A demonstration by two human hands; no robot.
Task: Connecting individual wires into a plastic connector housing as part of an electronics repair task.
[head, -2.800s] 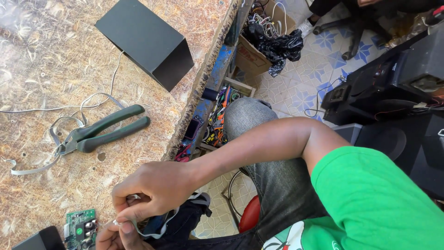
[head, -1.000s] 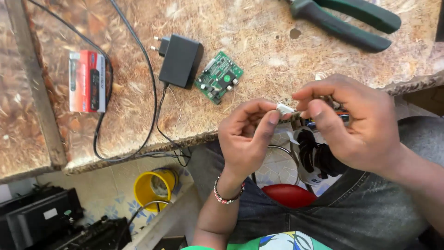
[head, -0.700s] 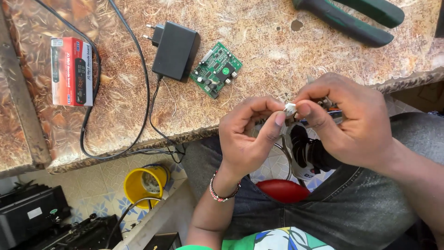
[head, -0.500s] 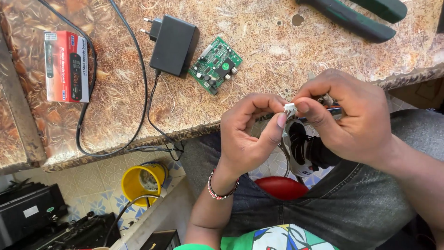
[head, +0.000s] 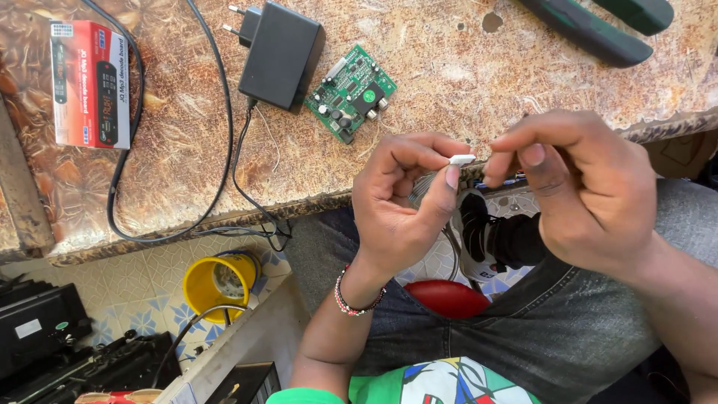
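The left hand (head: 404, 202) pinches a small white connector (head: 461, 159) between thumb and forefinger, lifted just off the table edge (head: 314, 203) above the lap, presumably so its thin grey wires (head: 420, 187) hang free behind the fingers. The right hand (head: 583, 187) sits just beside it, thumb and fingertips drawn together near the connector's end but gripping nothing visible. On the table, the green circuit board (head: 350, 92) lies beside the black power adapter (head: 280, 52), within reach.
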